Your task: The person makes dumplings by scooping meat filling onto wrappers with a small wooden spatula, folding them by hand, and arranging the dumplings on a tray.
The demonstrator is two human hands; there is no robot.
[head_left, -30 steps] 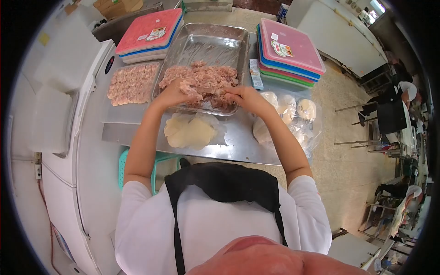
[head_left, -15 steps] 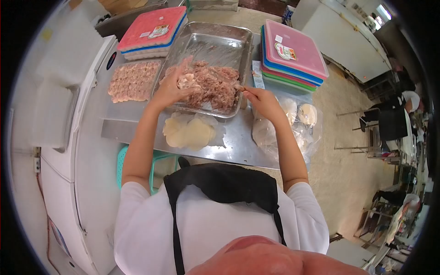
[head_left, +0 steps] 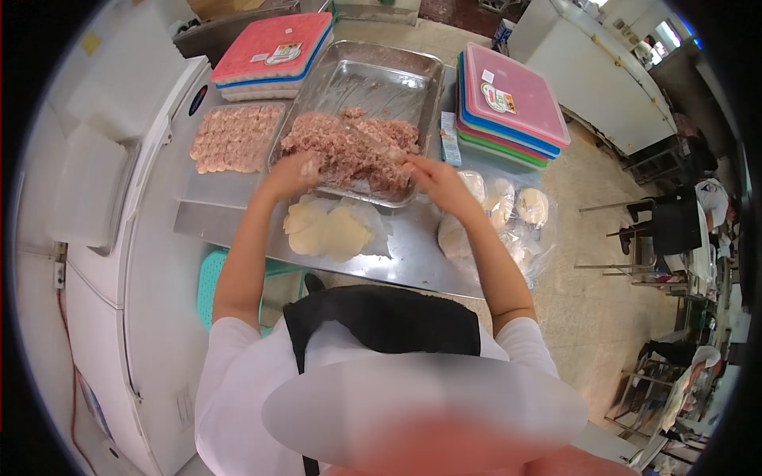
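Observation:
A deep metal tray (head_left: 432, 79) holds a mound of ground meat (head_left: 333, 143) in its near half. My left hand (head_left: 292, 176) is curled closed at the tray's near left corner; something pale shows at its fingers, too hidden to name. My right hand (head_left: 438, 181) grips a slim handled tool (head_left: 379, 144) over the tray's right side. The tool's far end lies against the meat, and its exact kind is unclear. Just in front of the tray, round pale dough wrappers (head_left: 329, 230) lie spread on the metal table (head_left: 413, 266).
Rows of filled dumplings (head_left: 236, 139) sit on a sheet at left. Behind them stands a stack of red-lidded containers (head_left: 274, 51); more lidded containers (head_left: 516, 95) are stacked at right. Bagged round wrappers (head_left: 530, 206) lie near the right edge. A white freezer (head_left: 151, 262) borders the left.
My left hand has dropped from over the meat to the tray's near edge, and its spread fingers have curled closed. My right hand has shifted slightly, with the tool now reaching over the meat.

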